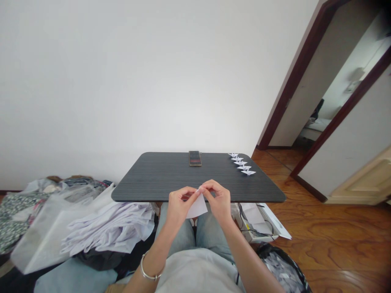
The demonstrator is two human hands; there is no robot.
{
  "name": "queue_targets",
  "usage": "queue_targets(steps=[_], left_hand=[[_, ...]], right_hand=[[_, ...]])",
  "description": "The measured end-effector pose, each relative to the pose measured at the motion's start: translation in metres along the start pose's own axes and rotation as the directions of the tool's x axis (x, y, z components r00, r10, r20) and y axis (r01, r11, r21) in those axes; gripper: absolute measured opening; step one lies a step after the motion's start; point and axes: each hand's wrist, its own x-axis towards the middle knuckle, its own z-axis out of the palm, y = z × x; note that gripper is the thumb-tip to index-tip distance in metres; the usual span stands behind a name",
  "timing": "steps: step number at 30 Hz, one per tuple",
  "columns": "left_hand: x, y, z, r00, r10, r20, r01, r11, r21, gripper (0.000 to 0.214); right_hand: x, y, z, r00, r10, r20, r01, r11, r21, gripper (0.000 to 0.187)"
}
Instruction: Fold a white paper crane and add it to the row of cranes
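Observation:
A small white sheet of paper (197, 208) hangs between my two hands, over my lap at the table's front edge. My left hand (182, 201) pinches its upper part from the left, thumb and fingertips closed. From the right, my right hand (217, 199) grips the same upper corner, with its fingertips touching those of the left. The fingers hide the top of the paper, so I cannot tell how it is folded there. Several folded white paper cranes (243, 167) stand in a slanting row at the right end of the dark table (152, 175).
A phone (195, 158) lies at the table's back edge, by the white wall. Clothes (113, 228) and plastic bags are heaped at left. To the right below sit a box (258, 221) with cables and papers and a black bag (284, 268) of scraps. A doorway opens at right.

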Motion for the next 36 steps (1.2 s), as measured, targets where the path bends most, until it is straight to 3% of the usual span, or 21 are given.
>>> queue_targets(steps=[6, 20, 29, 36], left_hand=[[-0.001, 0.0, 0.001, 0.997, 0.071, -0.04, -0.066, 0.99, 0.123, 0.021], [-0.004, 0.004, 0.001, 0.984, 0.162, -0.068, -0.138, 0.952, 0.272, 0.018], [-0.003, 0.003, 0.002, 0.99, 0.126, -0.06, -0.108, 0.963, 0.245, 0.019], [0.001, -0.001, -0.001, 0.999, -0.041, 0.019, 0.041, 0.999, 0.011, 0.024]], right_hand=[[-0.003, 0.0, 0.002, 0.995, 0.053, -0.087, -0.055, 0.998, -0.016, 0.006], [-0.005, -0.01, 0.004, 0.991, -0.001, -0.136, -0.015, 0.993, -0.118, 0.01], [-0.004, -0.007, 0.003, 0.995, 0.058, -0.086, -0.064, 0.996, -0.067, 0.01], [-0.001, 0.003, 0.0, 0.992, 0.125, -0.009, -0.125, 0.992, 0.02, 0.012]])
